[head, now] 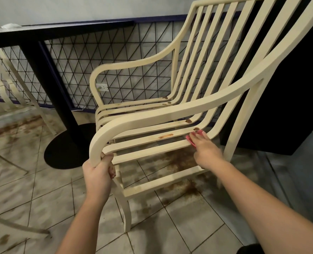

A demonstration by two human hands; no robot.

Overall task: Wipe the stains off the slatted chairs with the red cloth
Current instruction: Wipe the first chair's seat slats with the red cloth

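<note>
A cream slatted chair (170,110) stands in the middle of the view with its back at the upper right. Brown stains mark its seat slats: an orange-brown streak (165,136) and dark spots (196,128) near the bend of the slats. My left hand (99,170) grips the front end of the near armrest. My right hand (206,150) presses the red cloth (194,136) onto a seat slat just beside the dark spot. Most of the cloth is hidden under the fingers.
A black pedestal table (42,32) stands at the left, its round base (67,147) beside the chair. A second cream slatted chair (3,92) is at the far left. A wire-mesh panel (100,57) lines the wall. A dark block (287,99) stands at the right. The tiled floor (177,198) is stained brown.
</note>
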